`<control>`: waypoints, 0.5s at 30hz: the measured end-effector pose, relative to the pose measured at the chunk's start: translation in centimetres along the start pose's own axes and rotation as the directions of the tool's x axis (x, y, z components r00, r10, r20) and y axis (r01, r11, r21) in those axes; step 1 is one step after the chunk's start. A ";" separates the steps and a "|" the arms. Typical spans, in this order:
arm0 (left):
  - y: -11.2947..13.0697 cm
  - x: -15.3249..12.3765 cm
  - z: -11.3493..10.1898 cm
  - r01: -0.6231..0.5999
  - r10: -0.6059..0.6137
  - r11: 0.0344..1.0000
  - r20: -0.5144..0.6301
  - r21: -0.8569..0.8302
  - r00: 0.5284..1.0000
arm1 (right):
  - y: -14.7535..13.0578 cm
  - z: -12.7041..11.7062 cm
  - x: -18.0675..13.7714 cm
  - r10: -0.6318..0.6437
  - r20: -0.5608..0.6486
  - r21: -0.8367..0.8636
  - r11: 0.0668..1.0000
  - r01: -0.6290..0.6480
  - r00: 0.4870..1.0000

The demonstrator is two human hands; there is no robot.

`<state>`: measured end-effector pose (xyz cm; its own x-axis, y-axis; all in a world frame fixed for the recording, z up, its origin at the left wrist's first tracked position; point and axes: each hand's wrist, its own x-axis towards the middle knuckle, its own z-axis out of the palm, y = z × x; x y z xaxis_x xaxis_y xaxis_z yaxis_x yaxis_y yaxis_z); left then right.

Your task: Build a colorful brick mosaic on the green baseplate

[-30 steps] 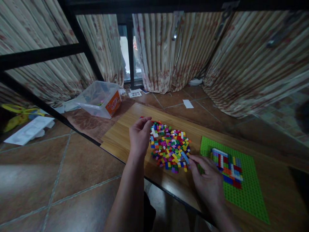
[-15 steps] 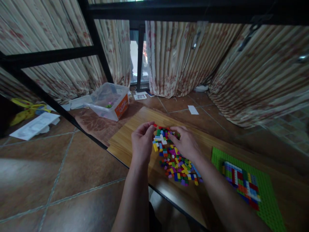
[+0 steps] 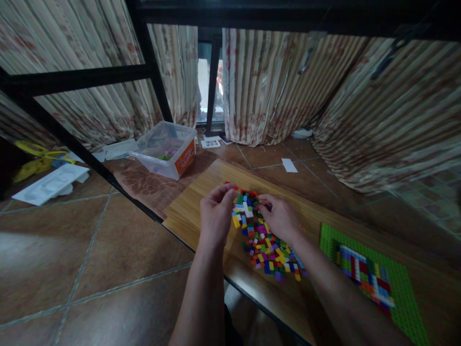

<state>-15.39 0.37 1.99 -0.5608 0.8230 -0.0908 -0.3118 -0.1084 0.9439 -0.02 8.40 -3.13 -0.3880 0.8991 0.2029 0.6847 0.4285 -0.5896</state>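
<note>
While both hands work over the wood-grain tabletop (image 3: 196, 199), a loose spread of small multicoloured plastic bricks (image 3: 266, 242) lies at its middle. The left hand (image 3: 217, 211) is at the spread's far left edge, thumb and forefinger drawn together; whether they grip a brick cannot be told, though red shows by the fingertips. The right hand (image 3: 279, 218) reaches over the far part of the spread with bent fingers, and its grip cannot be made out either. To the right, a studded green baseplate (image 3: 403, 283) lies flat, bearing a block of joined coloured bricks (image 3: 363, 274). The tabletop has a dark front edge and a pale sheen near it.

Around it runs a brown tiled floor (image 3: 90, 254) with light grout. Beyond the left end, a clear plastic bin (image 3: 157, 166) with an orange label stands on a reddish-brown patterned mat (image 3: 131, 182). Striped, flower-printed curtains (image 3: 259, 86) hang behind, parted at a narrow window (image 3: 203, 91), and black metal bars (image 3: 82, 75) cross the view.
</note>
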 end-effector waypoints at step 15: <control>-1.8 -2.6 3.0 0.070 -0.226 0.955 0.553 0.289 0.802 | -1.2 -5.3 -7.0 0.257 0.099 0.724 0.644 -0.246 0.961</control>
<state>-11.07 0.11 1.47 0.0448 0.9928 -0.1112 -0.1155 0.1157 0.9865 5.18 2.10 0.31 -0.2582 0.9655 -0.0333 0.0894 -0.0104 -0.9959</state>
